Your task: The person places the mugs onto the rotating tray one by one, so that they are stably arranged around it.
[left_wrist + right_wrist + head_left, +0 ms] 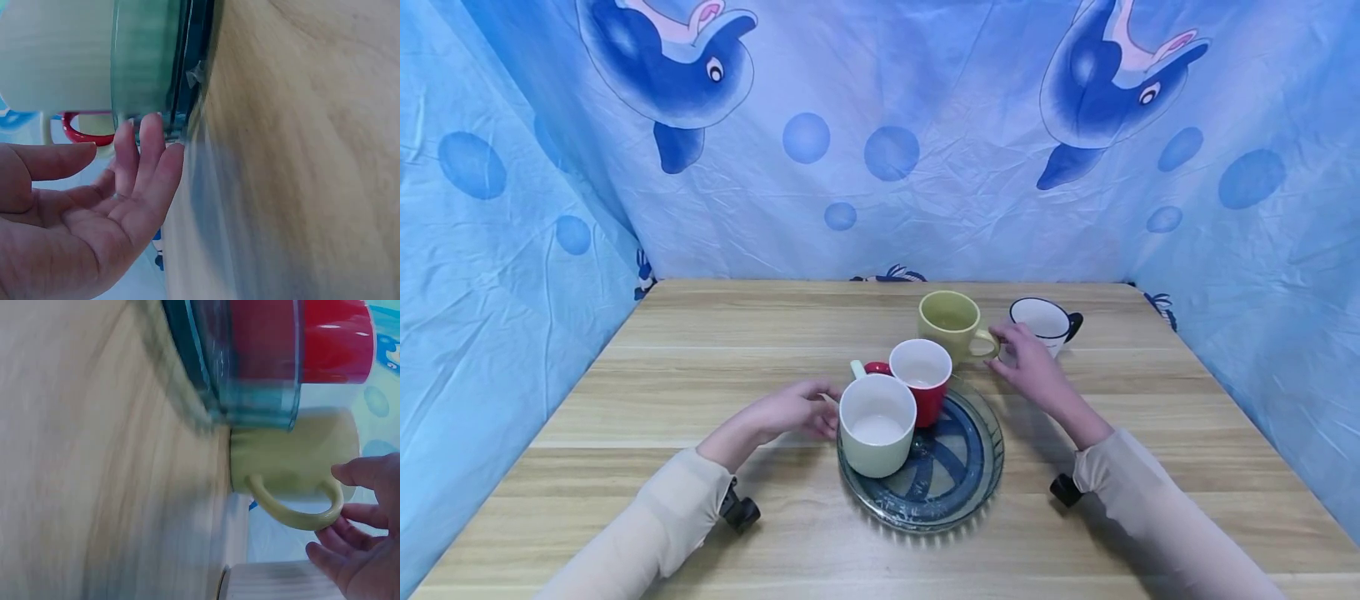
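Observation:
A pale green mug (877, 433) with a white inside and a red mug (929, 400) with a white inside stand upright on a round glass tray (992, 467). My left hand (797, 410) is beside the pale mug, fingers loosely bent, fingertips (150, 128) at the tray's clear wall, holding nothing. Behind the tray stands a yellow-green mug (943, 333), its handle turned right. My right hand (1028, 362) is at that handle (297, 515), thumb and fingers spread around it; whether they press on it is hard to tell.
A white mug (1039, 317) with a black rim and black handle stands just behind my right hand. The wooden table (715, 350) ends at a blue dolphin-print curtain (970, 217) at the back and sides.

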A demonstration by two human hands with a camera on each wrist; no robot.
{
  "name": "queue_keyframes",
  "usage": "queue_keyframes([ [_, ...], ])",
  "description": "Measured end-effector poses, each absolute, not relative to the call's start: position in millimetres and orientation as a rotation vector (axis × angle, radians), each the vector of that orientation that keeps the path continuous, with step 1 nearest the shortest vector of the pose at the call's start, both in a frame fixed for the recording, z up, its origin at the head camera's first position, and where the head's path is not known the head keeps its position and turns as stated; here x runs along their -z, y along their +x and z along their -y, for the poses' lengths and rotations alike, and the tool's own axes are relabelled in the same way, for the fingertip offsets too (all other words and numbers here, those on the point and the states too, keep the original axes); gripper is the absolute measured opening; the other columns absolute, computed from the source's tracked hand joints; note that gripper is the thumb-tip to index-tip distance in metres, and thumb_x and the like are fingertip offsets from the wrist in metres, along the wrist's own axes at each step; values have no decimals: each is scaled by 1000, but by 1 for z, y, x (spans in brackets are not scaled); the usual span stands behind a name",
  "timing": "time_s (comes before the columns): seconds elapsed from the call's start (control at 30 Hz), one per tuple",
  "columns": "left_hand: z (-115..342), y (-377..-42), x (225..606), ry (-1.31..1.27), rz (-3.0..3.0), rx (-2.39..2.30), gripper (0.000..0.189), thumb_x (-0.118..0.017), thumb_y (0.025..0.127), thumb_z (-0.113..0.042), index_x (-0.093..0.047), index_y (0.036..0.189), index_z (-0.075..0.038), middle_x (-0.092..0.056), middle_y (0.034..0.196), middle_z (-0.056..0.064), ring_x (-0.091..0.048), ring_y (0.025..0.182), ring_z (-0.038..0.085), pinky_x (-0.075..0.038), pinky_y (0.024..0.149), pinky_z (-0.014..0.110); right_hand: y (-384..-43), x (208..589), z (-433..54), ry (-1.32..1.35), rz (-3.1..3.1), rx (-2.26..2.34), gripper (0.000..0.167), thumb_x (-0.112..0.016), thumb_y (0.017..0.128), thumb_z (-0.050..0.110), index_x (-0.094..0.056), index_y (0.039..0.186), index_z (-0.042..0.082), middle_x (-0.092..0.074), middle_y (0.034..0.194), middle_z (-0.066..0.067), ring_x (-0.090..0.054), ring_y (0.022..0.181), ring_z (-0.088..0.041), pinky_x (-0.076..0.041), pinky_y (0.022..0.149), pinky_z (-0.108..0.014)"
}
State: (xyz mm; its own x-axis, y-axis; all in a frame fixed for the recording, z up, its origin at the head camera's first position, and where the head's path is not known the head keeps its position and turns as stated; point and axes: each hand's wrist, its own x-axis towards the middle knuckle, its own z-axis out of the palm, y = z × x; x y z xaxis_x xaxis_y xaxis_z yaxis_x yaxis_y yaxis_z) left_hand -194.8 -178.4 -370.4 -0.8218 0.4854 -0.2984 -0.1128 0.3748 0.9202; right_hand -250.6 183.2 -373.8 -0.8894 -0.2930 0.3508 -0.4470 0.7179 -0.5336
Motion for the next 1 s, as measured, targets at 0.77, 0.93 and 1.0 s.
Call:
queue_keyframes([
  [0.77, 179, -200, 381, 425, -2036, -1586, 32, -47, 96, 0, -47, 125, 13, -54, 115, 16, -59, 106, 17, -51, 101, 42, -257, 377, -179, 221, 2756, -1242, 30, -63, 94, 17, -65, 117, -3, -70, 106, -21, -65, 94, -25, -49, 70, -19],
  [0.93, 180, -200, 382, 448, -2050, -1590, 28, -50, 97, -4, -50, 119, 13, -58, 102, 6, -62, 97, 12, -55, 96, 40, -258, 377, -180, 182, 2743, -1273, 30, -64, 94, 18, -66, 115, -4, -71, 104, -22, -65, 88, -18, -49, 65, -14],
  [1.0, 180, -200, 381, 465, -2059, -1586, 28, -51, 96, -4, -50, 119, 13, -58, 98, 4, -64, 93, 13, -57, 94, 40, -258, 377, -180, 171, 2748, -1300, 30, -65, 93, 18, -66, 113, -5, -70, 105, -22, -64, 88, -16, -49, 66, -14],
])
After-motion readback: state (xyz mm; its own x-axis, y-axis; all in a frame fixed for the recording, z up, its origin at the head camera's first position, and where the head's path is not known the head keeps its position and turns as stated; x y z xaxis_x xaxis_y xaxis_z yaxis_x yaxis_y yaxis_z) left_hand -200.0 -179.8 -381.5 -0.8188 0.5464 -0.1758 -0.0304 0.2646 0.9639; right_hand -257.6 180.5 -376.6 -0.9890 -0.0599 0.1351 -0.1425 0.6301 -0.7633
